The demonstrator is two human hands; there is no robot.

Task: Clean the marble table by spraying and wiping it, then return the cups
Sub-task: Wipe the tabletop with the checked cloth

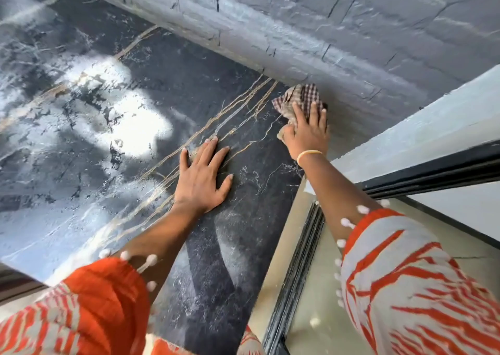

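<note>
Fingers (313, 116) of the right hand (307, 135) straight and spread, pressed flat on a crumpled brown-and-white checked cloth (300, 97), thumb lying along its near edge. Cloth bunched beyond the fingertips, pushed against the foot of a grey rough stone wall (338, 37), at the far right corner of the black marble table with gold and white veins (243, 205). Thin yellow bangle (308, 154) round the wrist just behind that hand. Fingers (213, 151) of the left hand (203, 178) likewise straight and fanned out, palm down on bare marble, gripping nothing, near the cloth but apart from it. Gold veins running beneath and past those fingertips toward the wall. Left of the left hand, bright glare and pale smeary streaks across the marble. Behind both wrists, bare forearms leading back to orange-and-white patterned sleeves (405, 287) trimmed with small white bobbles. Right of the right arm, below the table edge, beige floor (311, 314) with a dark sliding-door track (297, 273) and a white frame (419, 130).
</note>
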